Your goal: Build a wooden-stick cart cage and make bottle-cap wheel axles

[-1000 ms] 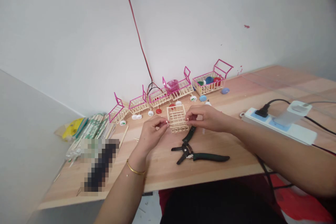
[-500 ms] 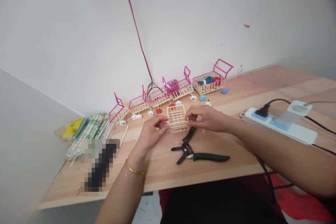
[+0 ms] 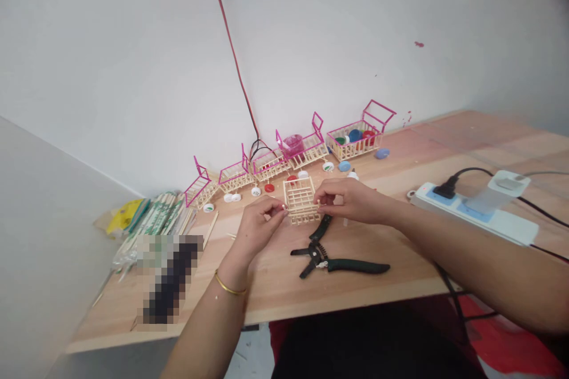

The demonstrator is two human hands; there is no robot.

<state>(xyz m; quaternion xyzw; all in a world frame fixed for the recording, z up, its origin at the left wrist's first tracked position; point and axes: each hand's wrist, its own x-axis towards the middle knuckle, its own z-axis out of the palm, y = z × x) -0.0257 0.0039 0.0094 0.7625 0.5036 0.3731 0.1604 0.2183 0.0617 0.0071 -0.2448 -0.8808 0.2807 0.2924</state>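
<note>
A small unpainted basket frame of thin wooden sticks is between my two hands above the table. My left hand is closed, with thumb and index finger pinching the frame's lower left side at a stick end. On the opposite side, my right hand pinches the lower right edge with its fingertips. Just below the frame, wire cutters with dark green handles lie with their jaws spread; one handle reaches up under the right hand.
Several stick carts with pink-painted rims, such as one holding bottle caps, line the wall. Bundled sticks in plastic lie at left beside a pixelated dark object. A power strip with plugs and cables is at right.
My left hand has shifted very slightly right and down along the frame's side. The right hand keeps its place and the frame has barely moved.
</note>
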